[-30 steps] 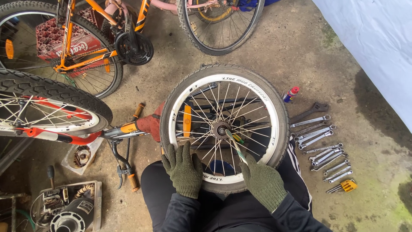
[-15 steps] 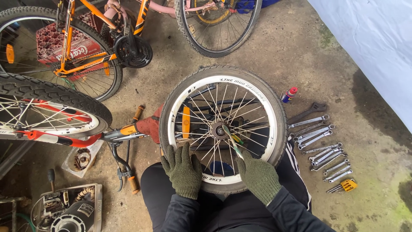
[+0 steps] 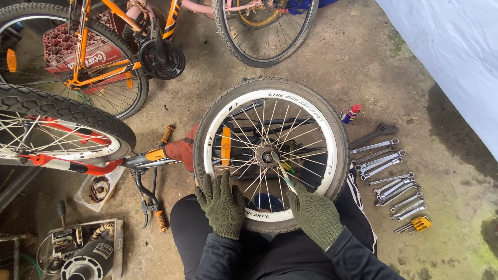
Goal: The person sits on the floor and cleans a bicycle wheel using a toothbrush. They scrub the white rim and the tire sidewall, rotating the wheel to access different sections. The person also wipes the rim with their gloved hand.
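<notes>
Wheel [image 3: 271, 155] lies flat over the person's lap at frame centre, tyre edge clear of the floor [image 3: 373, 67] around 12 to 2 o'clock. Left hand [image 3: 222, 203], gloved, rests spread and flat on the rim at the wheel's 7 o'clock, gripping nothing. Right hand [image 3: 315, 213], gloved, is closed around a thin tool [image 3: 280, 168] whose tip reaches the hub [image 3: 265, 155].

Room: bare concrete at 1 o'clock. Wrenches [image 3: 386, 171] lie in a row just beside the tyre at 3 to 4 o'clock; spray can [image 3: 351, 113] at 2. At 9 to 11 o'clock, tight: red bike [image 3: 57, 140], its handlebar [image 3: 155, 171] touching the tyre, and orange bike [image 3: 98, 57] behind.

Containers: small tray [image 3: 83, 193] at 8 o'clock holds a round metal part; box [image 3: 115, 249] at 7 holds mixed parts, too small to tell.
</notes>
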